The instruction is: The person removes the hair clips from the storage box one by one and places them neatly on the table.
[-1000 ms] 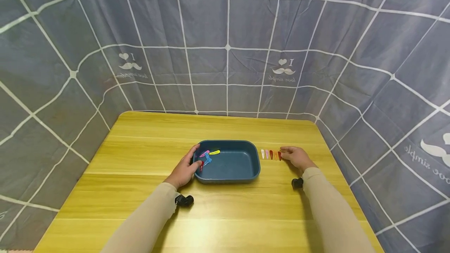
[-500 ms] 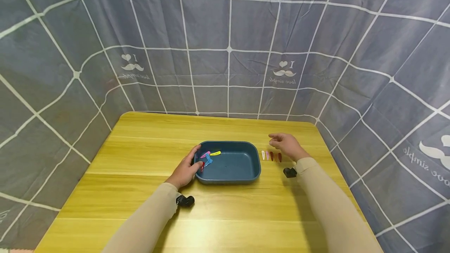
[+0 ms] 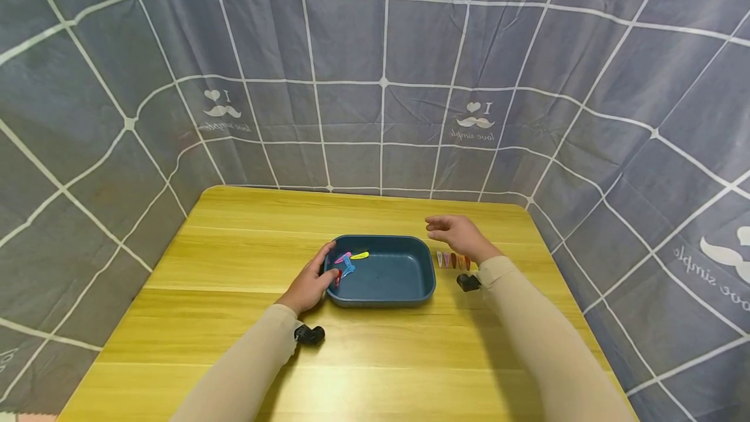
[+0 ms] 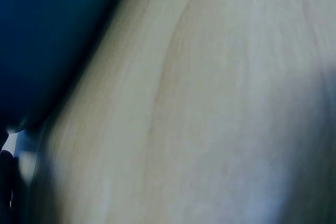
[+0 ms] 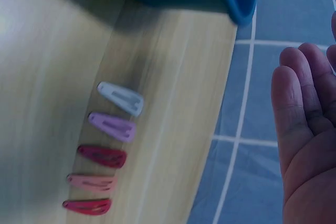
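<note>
My left hand (image 3: 306, 286) grips the left rim of a dark blue plastic basin (image 3: 387, 282), its thumb over the inside edge. In the basin's left part lie several snap hair clips: a pink clip (image 3: 343, 257), a yellow clip (image 3: 360, 255), blue clips (image 3: 348, 267) and a red clip (image 3: 338, 277) by the thumb. My right hand (image 3: 459, 236) hovers beyond the basin's right end, fingers extended, with nothing visible in them. Below it, a row of hair clips lies on the table: a white clip (image 5: 121, 98), a purple clip (image 5: 112, 127), a dark red clip (image 5: 103, 156), an orange-pink clip (image 5: 92, 182) and a red clip (image 5: 87, 206).
The wooden table (image 3: 375, 363) bears the basin near its middle. A grey curtain (image 3: 351, 109) with white grid lines hangs behind and at both sides. A black wrist camera (image 3: 309, 335) sits below the left hand, another wrist camera (image 3: 468, 282) below the right.
My right hand has left the right end of the clip row, risen and moved left toward the basin. The left hand keeps its place on the rim. The clips look unmoved.
</note>
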